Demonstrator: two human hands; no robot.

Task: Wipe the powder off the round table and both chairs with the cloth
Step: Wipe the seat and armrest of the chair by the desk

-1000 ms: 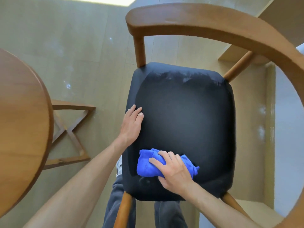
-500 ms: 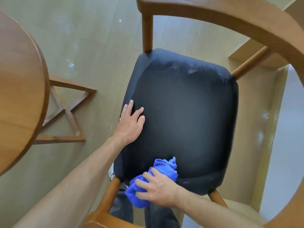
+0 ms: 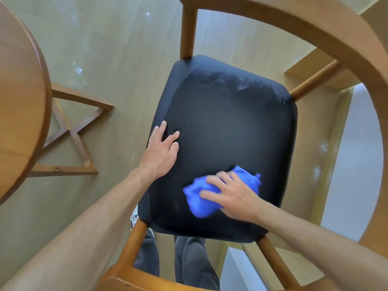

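Blue cloth (image 3: 202, 197): bunched, on the near part of the black seat cushion (image 3: 226, 127), pressed beneath the right hand (image 3: 233, 195), grip spread over it, fingers curling at its edge. Left hand (image 3: 161, 151): flat, fingers spread, bracing the cushion's left edge. Powder streaks (image 3: 239, 86): far edge, unwiped. Advice: sweep long overlapping strokes toward them, pressure even. Round surface (image 3: 19, 97): left.

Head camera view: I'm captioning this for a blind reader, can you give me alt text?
Seen from above, a person's right hand presses a blue cloth on the near part of a chair's black seat, while the left hand rests flat on the seat's left edge. Pale powder smears remain near the far edge; a round wooden table stands left.
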